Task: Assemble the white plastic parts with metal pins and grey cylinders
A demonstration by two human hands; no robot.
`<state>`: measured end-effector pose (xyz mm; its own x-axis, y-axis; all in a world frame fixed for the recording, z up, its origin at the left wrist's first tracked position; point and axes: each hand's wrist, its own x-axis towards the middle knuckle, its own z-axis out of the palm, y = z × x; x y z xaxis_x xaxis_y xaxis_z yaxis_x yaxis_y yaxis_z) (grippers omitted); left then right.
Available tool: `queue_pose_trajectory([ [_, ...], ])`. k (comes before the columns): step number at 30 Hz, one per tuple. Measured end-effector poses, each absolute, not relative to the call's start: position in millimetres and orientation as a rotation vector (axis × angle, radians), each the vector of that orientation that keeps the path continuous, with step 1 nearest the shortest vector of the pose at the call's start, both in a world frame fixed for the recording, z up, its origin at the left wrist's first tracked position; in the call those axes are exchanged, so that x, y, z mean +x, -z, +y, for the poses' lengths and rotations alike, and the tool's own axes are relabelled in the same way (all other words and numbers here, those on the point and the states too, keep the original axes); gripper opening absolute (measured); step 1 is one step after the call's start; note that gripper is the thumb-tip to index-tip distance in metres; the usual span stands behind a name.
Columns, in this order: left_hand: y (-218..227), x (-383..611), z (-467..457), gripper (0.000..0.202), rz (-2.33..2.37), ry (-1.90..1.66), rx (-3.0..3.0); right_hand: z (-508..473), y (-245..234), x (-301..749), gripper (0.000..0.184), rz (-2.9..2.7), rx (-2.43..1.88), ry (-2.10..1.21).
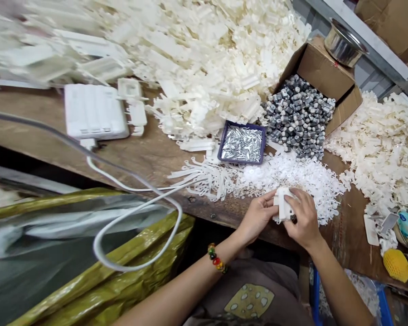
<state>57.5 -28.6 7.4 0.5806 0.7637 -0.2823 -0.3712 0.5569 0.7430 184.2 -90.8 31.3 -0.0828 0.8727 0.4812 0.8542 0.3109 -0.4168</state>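
Observation:
My left hand and my right hand both grip a small white plastic housing at the table's front edge. The left fingers pinch its left side; the right fingers wrap over its right side and partly hide it. Just beyond the hands spreads a heap of small white plastic pieces. Thin white looped strips lie to its left. A purple tray full of thin metal pins stands behind them. Grey and white cylindrical parts spill from a cardboard box.
Large piles of cream plastic parts cover the table's back and right side. A white power bank-like device with a cable sits left. A metal bowl rests by the box. Yellow foam netting lies right; a yellow-green sack hangs front left.

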Motion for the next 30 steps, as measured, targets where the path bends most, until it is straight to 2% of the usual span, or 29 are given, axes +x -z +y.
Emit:
queue_pose_trajectory([
  [4, -3.3, 49.2, -27.4, 0.056, 0.684, -0.818, 0.794, -102.9, -21.3, 178.3, 0.058, -1.935, -1.633, 0.023],
  [9, 1.6, 49.0, -25.9, 0.059, 0.649, -0.775, 0.815, -106.2, -15.5, 170.8, 0.048, -1.775, -1.560, 0.098],
  [20, -10.9, 35.6, -30.8, 0.048, 0.783, -0.774, 1.015, -109.0, -8.2, 158.8, 0.055, -1.862, -1.577, 0.124],
  [25, -17.5, 29.7, -30.0, 0.045, 0.794, -0.749, 0.931, -108.3, -18.4, 165.4, 0.026, -1.712, -1.569, -0.200],
  [30, -30.5, 21.1, -27.3, 0.043, 0.706, -0.655, 1.102, -88.1, -30.0, 178.6, 0.020, -1.596, -1.670, -0.542],
])
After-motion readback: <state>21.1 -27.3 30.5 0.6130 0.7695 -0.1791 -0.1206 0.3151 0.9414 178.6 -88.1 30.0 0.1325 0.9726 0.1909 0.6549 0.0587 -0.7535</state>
